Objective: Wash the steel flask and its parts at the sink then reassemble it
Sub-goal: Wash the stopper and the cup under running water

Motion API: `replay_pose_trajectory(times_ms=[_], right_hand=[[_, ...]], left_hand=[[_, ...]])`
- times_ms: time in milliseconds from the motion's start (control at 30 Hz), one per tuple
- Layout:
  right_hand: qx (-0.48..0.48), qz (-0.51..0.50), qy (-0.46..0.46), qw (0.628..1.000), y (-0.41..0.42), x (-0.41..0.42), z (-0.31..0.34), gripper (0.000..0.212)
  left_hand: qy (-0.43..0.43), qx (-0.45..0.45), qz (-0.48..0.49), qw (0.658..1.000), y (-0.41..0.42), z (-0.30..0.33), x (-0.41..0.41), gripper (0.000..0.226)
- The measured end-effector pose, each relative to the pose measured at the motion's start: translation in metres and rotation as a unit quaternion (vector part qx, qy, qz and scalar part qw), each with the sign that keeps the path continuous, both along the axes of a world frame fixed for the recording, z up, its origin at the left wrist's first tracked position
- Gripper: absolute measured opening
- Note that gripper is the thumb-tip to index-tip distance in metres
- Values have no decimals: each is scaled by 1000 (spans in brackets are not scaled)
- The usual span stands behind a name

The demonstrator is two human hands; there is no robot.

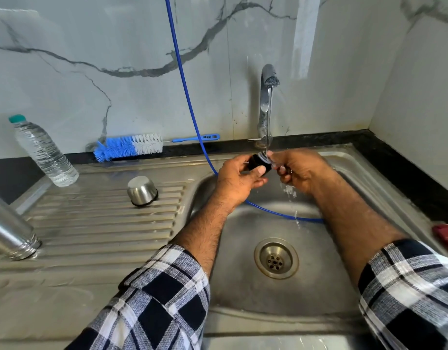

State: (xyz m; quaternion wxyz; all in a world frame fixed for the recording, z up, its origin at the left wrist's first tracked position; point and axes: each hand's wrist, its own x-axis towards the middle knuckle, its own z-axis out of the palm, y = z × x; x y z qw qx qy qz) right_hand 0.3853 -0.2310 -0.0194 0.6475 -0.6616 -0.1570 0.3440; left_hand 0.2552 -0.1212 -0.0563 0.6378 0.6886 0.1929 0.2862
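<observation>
Rinsing black stopper [258, 164] under tap [267, 102], no legible writing.

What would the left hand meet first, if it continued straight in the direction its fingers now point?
The left hand, gripping the black flask stopper, points rightward toward the right hand. It would probably meet that hand's fingers first, under the tap stream; depth is unclear.

Your left hand [236, 176] grips the black stopper [258, 164] under the tap [267, 97], right hand [302, 171] rubbing its wet end; left of the tap, the steel cup [142, 190] stands inverted.
</observation>
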Motion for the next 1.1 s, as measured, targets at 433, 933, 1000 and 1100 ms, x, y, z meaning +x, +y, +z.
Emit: replay_pose_trajectory(times_ms=[433,933,1000,1100], right_hand=[[12,4,8,1000,-1,-1,1,28],[13,-37,-15,999,-1,-3,3,41],[13,-54,-25,998,1,-2,1,33],[-2,-30,-10,1000,2,-2,0,15]], left_hand=[[26,38,-8,999,4,3,0,38],[58,140,4,988,2,10,-3,36],[68,143,16,987,1,9,-3,34],[80,137,38,987,2,7,-2,32]])
